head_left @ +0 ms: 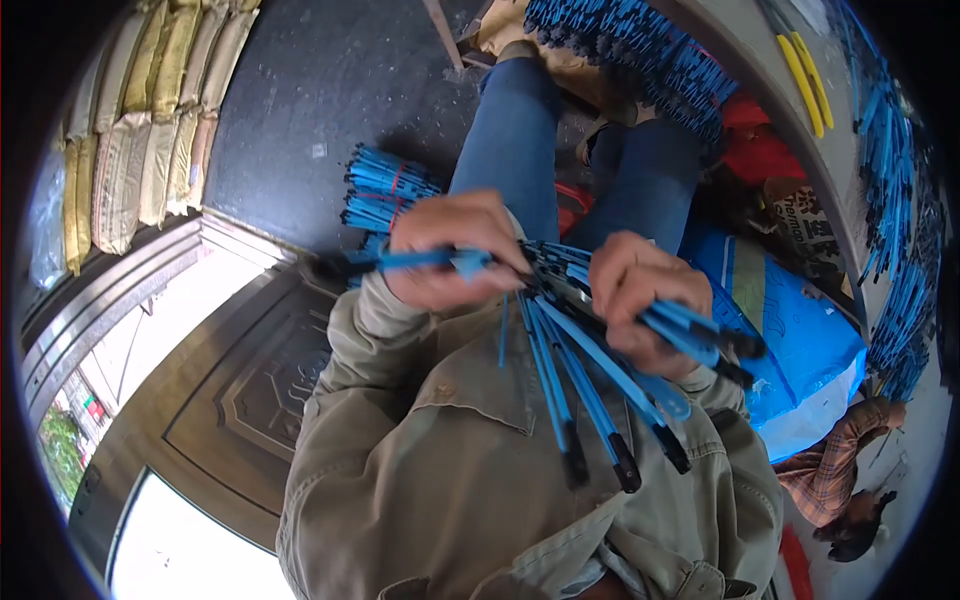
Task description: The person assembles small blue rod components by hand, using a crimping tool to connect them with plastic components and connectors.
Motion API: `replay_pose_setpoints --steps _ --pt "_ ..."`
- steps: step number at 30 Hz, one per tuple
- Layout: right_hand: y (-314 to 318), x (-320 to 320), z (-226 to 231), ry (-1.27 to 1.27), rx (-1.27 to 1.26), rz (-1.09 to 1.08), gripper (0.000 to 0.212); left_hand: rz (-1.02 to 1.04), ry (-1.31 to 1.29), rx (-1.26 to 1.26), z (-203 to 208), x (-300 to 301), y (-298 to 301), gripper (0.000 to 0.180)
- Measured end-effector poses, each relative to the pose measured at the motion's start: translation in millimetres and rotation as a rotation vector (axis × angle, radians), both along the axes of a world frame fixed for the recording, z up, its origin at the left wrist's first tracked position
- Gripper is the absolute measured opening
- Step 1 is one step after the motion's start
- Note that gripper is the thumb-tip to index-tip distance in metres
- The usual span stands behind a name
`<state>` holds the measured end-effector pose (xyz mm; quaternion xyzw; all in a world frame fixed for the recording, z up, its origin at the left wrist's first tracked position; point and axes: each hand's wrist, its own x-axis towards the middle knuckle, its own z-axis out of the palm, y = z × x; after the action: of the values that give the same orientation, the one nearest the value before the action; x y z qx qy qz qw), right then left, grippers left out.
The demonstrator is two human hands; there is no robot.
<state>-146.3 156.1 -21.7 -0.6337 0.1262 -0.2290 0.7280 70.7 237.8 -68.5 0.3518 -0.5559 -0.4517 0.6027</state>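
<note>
Head view: left hand (455, 250) has its fingers (500, 262) curled tight round one blue rod (410, 260) with a black tip, and right hand (640, 300) is clamped on a fanned bunch of blue rods (590, 385), held up close above the khaki jacket (480, 470). Past the hands, the jeans-clad knees, then a tied bundle of blue rods (385, 190) on the dark floor (310, 90). Stacked sacks (150, 120) sit far left, more blue rods (640, 50) up on the table (740, 50).

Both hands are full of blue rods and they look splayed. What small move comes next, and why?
Probably draw the single rod in the left hand into the fanned bundle held by the right hand: its black-tipped ends spread apart below, while that one rod points off sideways.
</note>
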Motion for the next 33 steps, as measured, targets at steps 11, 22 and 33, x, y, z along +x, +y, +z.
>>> replay_pose_setpoints --steps 11,22,33 --pt "3.5 13.5 1.7 0.034 -0.08 -0.221 0.017 0.273 -0.08 0.051 4.5 -39.5 -2.8 0.021" --pt "7.2 14.0 2.6 0.004 -0.123 -0.311 0.013 0.413 -0.139 0.08 6.9 -51.5 3.4 0.024" --pt "13.2 22.5 0.7 -0.005 -0.137 -0.35 0.012 0.52 -0.186 0.073 3.5 -56.3 10.3 0.023"
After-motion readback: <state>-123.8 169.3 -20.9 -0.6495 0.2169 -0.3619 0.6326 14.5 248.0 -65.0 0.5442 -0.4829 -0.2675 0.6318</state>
